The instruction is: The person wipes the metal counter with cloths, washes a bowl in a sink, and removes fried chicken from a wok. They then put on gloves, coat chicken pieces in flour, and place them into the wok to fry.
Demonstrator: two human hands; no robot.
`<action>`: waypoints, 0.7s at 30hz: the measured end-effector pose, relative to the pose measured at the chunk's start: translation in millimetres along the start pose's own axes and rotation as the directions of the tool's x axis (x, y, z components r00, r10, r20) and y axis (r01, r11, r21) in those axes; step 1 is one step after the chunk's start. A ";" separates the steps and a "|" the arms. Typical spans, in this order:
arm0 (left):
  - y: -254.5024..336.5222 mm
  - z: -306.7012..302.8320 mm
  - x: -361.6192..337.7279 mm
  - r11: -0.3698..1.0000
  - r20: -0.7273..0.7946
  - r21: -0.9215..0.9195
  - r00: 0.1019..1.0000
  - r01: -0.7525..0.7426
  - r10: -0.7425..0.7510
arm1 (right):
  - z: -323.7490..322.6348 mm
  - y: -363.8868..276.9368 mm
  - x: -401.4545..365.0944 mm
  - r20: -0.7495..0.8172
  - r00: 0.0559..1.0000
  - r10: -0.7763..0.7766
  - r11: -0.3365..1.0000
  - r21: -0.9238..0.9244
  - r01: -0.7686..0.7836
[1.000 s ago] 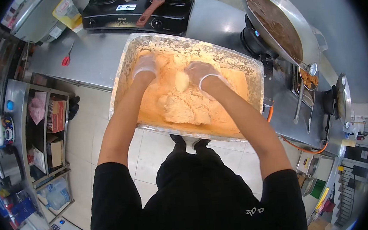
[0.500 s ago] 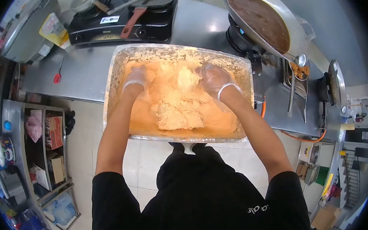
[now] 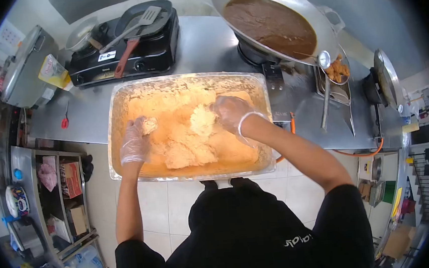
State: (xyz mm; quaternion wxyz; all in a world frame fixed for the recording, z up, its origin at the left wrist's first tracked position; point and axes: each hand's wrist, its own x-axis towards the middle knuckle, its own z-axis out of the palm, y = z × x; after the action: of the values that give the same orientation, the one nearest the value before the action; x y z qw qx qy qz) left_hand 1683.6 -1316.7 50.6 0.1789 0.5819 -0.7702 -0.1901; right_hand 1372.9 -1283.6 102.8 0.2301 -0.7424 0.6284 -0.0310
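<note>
A large metal tray [image 3: 117, 156] holds a deep bed of orange-tinted flour [image 3: 164, 107]. My left hand [image 3: 134, 140], in a clear plastic glove, is closed around a small flour-coated piece [image 3: 149, 125] at the tray's left side. On the right, my gloved right hand [image 3: 233, 113] grips the edge of a bigger, craggy flour-coated piece [image 3: 203, 120]; part of the fingers is hidden. Between and below the hands, a wide lumpy coated piece [image 3: 188, 153] lies in the flour near the front wall. What is under the coating cannot be seen.
Back right stands a wok [image 3: 324, 29] of dark oil on a burner. A strainer [image 3: 343, 56] with brown fried pieces [image 3: 338, 71] rests beside it. A black two-burner stove [image 3: 158, 63] with pans and a slotted turner [image 3: 150, 15] is back left. Red-handled scissors [image 3: 65, 122] lie left.
My left hand has moved down and toward the tray's left wall, and a small coated piece now shows in its fingers. My right hand stays by the bigger piece. The camera view has shifted.
</note>
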 end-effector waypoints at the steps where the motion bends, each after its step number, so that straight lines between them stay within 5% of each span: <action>1: 10.7 -9.8 -3.4 1.000 0.012 0.027 1.000 -0.007 0.006 | -10.3 4.4 -0.4 0.007 0.997 -0.072 0.996 -0.061 0.072; 3: 36.9 -29.7 11.2 0.996 0.014 0.035 0.996 -0.087 0.087 | -57.1 1.9 -8.6 0.114 0.991 0.069 0.968 0.233 -0.094; 5: 62.3 -45.1 8.8 0.983 0.036 -0.010 0.983 -0.182 0.183 | -82.1 14.0 -25.7 0.113 0.994 -0.007 0.951 0.309 -0.028; 6: 77.3 -51.3 9.8 0.954 0.050 -0.228 0.976 -0.194 0.210 | -97.6 29.1 -27.8 0.033 0.989 -0.144 0.966 0.222 0.134; 8: 128.8 -75.5 20.2 0.933 0.055 -0.223 0.952 -0.284 0.303 | -166.9 30.8 -30.5 0.123 0.946 -0.300 0.949 -0.066 0.309; 9: 157.6 -85.8 28.8 0.919 0.057 -0.222 0.936 -0.327 0.347 | -188.4 41.2 -45.6 0.026 0.971 -0.236 0.942 0.252 0.222; 11: 206.4 -98.3 51.5 0.879 0.118 -0.414 0.944 -0.235 0.308 | -231.5 61.9 -75.8 -0.171 0.981 -0.097 0.539 0.819 0.196; 13: 256.1 -113.1 84.1 0.846 0.181 -0.434 0.890 -0.309 0.418 | -280.7 86.8 -81.7 -0.263 0.962 -0.078 0.734 0.638 0.234; 14: 274.2 -110.8 100.9 0.891 0.108 -0.246 0.903 -0.381 0.416 | -301.4 122.3 -70.3 -0.331 0.915 -0.229 0.810 0.456 0.368; 17: 342.4 -96.5 152.6 0.913 0.071 0.119 0.920 -0.391 0.385 | -355.7 198.0 -18.8 -0.086 0.990 0.113 0.917 0.393 -0.071; 18: 344.8 -74.7 191.0 0.866 0.063 0.191 0.886 -0.462 0.459 | -352.4 223.7 -18.9 -0.270 0.950 -0.158 0.967 0.152 0.204; 20: 387.5 -47.8 223.3 0.963 0.200 0.052 0.947 -0.266 0.251 | -335.2 242.9 -14.9 -0.355 0.913 -0.203 0.977 -0.136 0.164; 21: 409.0 -34.4 239.8 0.989 0.263 0.008 0.954 -0.148 0.141 | -328.6 239.6 -10.8 -0.359 0.932 0.049 0.984 -0.143 -0.107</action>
State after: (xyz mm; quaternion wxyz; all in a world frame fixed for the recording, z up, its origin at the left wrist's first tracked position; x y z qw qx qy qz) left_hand 1299.8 -1448.4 298.3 0.0808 0.4964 -0.8301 -0.2410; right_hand 1040.4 -1397.9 307.4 0.0539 -0.7149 0.6892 -0.1046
